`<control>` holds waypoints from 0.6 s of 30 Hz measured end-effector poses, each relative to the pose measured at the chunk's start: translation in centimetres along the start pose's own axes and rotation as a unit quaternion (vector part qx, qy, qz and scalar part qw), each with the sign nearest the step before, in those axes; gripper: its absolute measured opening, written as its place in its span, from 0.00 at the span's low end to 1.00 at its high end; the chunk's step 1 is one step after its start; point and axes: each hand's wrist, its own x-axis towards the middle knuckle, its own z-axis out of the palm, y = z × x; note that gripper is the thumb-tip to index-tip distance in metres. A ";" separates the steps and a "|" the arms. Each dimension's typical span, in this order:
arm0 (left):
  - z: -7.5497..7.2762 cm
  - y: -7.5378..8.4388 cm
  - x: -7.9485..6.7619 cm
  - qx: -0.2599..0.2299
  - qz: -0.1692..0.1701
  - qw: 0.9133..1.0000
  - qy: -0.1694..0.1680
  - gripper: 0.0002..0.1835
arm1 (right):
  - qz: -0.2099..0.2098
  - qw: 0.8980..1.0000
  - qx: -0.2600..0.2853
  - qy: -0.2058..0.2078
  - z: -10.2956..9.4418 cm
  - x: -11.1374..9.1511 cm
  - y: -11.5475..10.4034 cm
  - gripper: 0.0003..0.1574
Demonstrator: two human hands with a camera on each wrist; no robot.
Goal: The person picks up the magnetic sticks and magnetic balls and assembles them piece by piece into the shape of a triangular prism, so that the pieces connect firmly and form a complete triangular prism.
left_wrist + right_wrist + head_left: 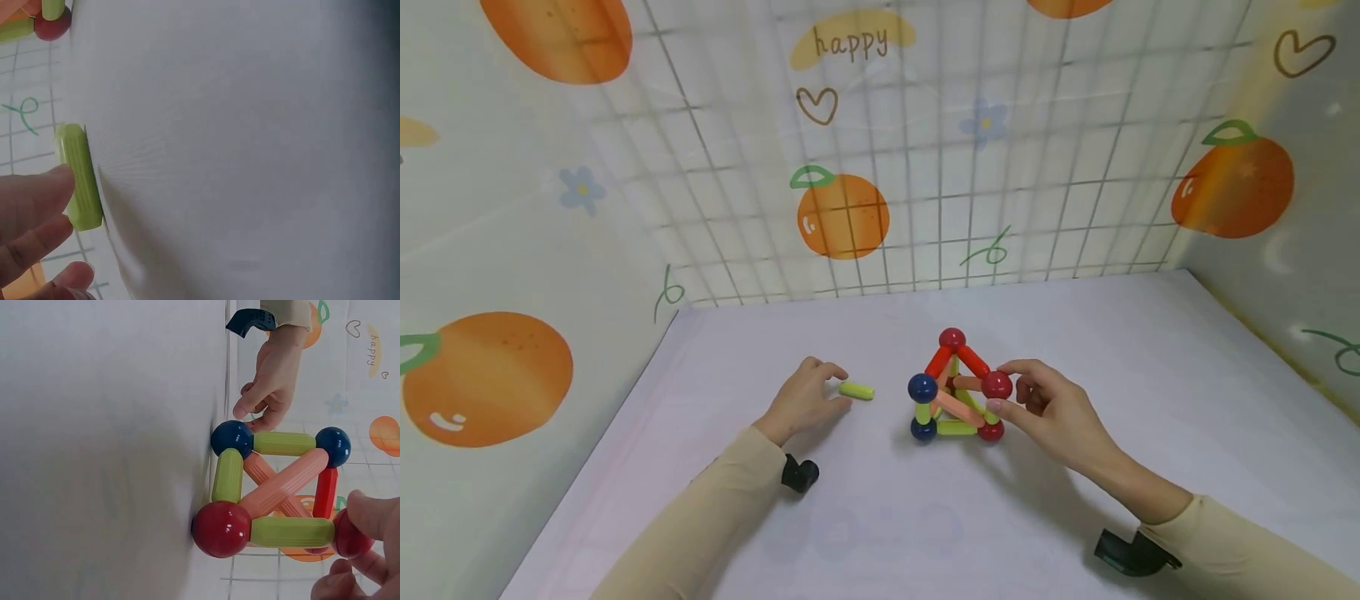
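A lime-green rod (857, 391) lies on the white table. At its left end is my left hand (805, 398), thumb and index finger spread to either side; in the left wrist view its fingertips overlap the rod (82, 178). To the right stands a frame of magnetic rods and balls, with red balls, dark blue balls (922, 388), and lime, red and salmon rods, rising to a red ball (952, 339) on top. My right hand (1054, 408) pinches the frame's upper right red ball (351, 534) between thumb and finger.
Behind the table (865, 533) hangs a curtain printed with oranges (842, 217) and a grid. Similar printed cloth closes off both sides. Each wrist wears a black camera mount (800, 473).
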 end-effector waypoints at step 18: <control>0.1 0.3 0.9 0.001 -0.020 1.000 -0.019 0.17 | 0.009 1.000 0.004 -0.006 -0.4 0.4 -0.4 0.24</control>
